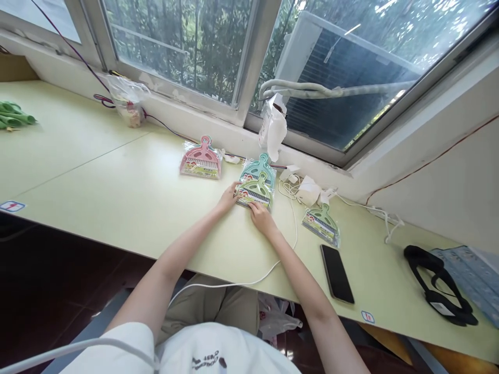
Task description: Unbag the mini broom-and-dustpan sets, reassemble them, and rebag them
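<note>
Reaching forward, the left hand [227, 199] meets the left side of the green pack [257, 190], the right hand [262, 217] its lower edge; whether either grip pinches, I cannot tell. Beneath lies a teal pack [257, 166], on the worktop [125, 208] below the window [179, 47].

Widest lane was left of centre: bare surface [105, 202] from the left hand [228, 197] out toward the green bundle [15, 115], upper left. Pink pack [201, 162] sat at its far edge, upper centre. Right of centre was tighter: white cable [249, 283] ran by the right forearm [298, 272], with a green pack [323, 223] and phone [337, 274] beyond. Narrow gap stood between cable and phone. Window wall [195, 120] capped reach up top.
</note>
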The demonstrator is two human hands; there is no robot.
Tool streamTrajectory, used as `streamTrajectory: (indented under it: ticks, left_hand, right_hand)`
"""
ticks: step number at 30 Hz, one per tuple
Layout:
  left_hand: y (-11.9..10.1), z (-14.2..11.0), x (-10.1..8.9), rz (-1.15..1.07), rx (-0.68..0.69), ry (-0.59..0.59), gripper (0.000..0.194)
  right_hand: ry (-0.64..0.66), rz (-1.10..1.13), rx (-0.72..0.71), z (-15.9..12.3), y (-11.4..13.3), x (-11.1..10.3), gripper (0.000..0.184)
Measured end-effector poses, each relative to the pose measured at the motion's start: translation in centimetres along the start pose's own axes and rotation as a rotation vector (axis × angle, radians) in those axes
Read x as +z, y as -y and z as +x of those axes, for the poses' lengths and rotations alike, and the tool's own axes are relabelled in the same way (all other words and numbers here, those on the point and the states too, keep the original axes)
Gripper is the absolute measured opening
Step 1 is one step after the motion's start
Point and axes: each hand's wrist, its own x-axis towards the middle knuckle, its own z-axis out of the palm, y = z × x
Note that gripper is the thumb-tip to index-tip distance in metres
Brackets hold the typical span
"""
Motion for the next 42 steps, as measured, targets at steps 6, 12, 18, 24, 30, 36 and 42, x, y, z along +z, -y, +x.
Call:
streamTrajectory:
  ticks: [6, 12, 18, 24, 30, 36, 42]
  left_hand:
    - [-2.1, -1.5, 0.9, 0.498, 0.299, -0.035, 0.042]
    - [-2.0, -2.6, 2.6, 0.489, 0.419, 0.274, 0.045]
    - [-1.7, -2.6, 3.0, 0.504, 0.315, 0.277, 0.052]
    - [-2.6, -3.0, 3.7, 0.609, 0.164, 0.204, 0.053]
    - [-3.3, -2.9, 4.6, 0.642, 0.084, 0.189, 0.05]
    - [-2.9, -2.5, 4.6, 0.59, 0.065, 0.18, 0.049]
    - [-2.3, -1.9, 4.3, 0.613, 0.071, 0.23, 0.058]
  right_hand:
    - [-0.055, 0.206, 0.105, 0.1, -0.6, 1.6, 0.045]
    - [-0.043, 0.277, 0.143, -0.1, -1.6, 2.3, 0.054]
    - [-0.121, 0.222, 0.351, -0.1, -1.4, 2.4, 0.055]
    - [-0.222, 0.19, 0.57, -0.2, -1.1, 2.7, 0.057]
    - [-0.275, 0.21, 0.694, -0.3, -1.8, 2.9, 0.061]
    - [-0.215, 0.276, 0.667, 0.1, -3.3, 3.8, 0.071]
    - [0.007, 0.206, 0.557, 0.4, -5.5, 4.2, 0.094]
